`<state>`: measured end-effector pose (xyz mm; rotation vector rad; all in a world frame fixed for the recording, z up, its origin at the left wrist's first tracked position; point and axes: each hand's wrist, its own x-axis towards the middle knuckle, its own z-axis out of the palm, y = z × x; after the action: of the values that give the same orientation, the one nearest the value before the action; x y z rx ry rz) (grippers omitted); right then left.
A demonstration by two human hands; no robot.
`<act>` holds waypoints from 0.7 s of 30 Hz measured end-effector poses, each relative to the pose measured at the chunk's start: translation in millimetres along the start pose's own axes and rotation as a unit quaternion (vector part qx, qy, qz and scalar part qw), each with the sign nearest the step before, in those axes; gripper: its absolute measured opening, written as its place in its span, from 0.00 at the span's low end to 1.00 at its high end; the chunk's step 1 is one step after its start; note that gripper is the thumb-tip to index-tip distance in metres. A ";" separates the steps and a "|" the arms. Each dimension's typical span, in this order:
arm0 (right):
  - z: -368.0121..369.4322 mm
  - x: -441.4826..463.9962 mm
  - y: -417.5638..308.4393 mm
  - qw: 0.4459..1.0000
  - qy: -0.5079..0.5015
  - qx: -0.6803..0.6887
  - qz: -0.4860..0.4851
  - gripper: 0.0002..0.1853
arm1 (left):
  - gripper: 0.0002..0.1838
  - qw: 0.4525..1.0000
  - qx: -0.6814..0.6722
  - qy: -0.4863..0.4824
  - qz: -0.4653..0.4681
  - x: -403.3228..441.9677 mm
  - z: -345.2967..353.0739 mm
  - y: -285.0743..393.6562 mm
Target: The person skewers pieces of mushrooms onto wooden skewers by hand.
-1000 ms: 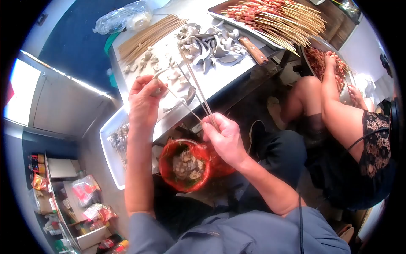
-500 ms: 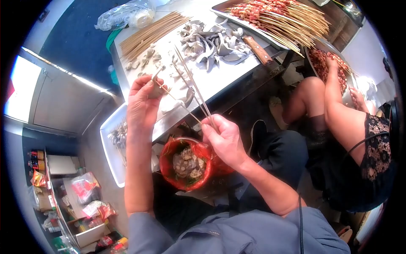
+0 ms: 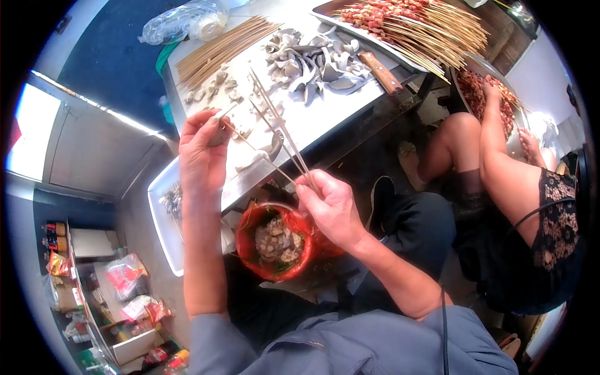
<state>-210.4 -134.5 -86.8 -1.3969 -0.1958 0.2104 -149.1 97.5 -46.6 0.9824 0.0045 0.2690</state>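
Skewers (image 3: 280,128) fan out from the right hand (image 3: 328,203), which is closed around their lower ends, their tips slanting a little further left than in the previous frame. One lies lower than the rest and runs across to the left hand (image 3: 203,140). That hand, fingers and thumb pinched on a grey mushroom piece (image 3: 218,134), has shifted slightly outward, away from the right hand. A darker curved piece (image 3: 274,145) moves along with the skewers and seems threaded on one, though the overlap makes this hard to tell.

On the tabletop (image 3: 315,122), the mushroom heap (image 3: 319,69), the loose sticks (image 3: 225,50) and the wooden-handled knife (image 3: 381,73) keep their places, as does the tray (image 3: 322,11) of skewered meat at the far edge. The red-lined bucket (image 3: 245,244) stands below, unchanged. At right, a co-worker's hand (image 3: 492,89) remains in the bowl (image 3: 459,94) of meat.
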 end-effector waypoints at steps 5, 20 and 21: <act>0.3 -0.7 1.0 1.000 -0.002 -0.008 -0.005 0.07 | 0.05 1.000 -0.002 0.022 0.002 -1.6 6.4 -1.8; -2.7 -0.4 -1.1 0.999 0.011 -0.018 -0.027 0.07 | 0.05 1.000 -0.008 0.021 0.004 -3.5 9.0 -4.5; -2.6 -0.7 -1.7 0.999 0.016 -0.019 -0.032 0.06 | 0.05 1.000 -0.008 0.020 0.003 -3.7 9.6 -4.9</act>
<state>-210.3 -137.5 -85.6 -1.4288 -0.2198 0.1316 -150.4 86.2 -45.8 0.9616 0.0360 0.2944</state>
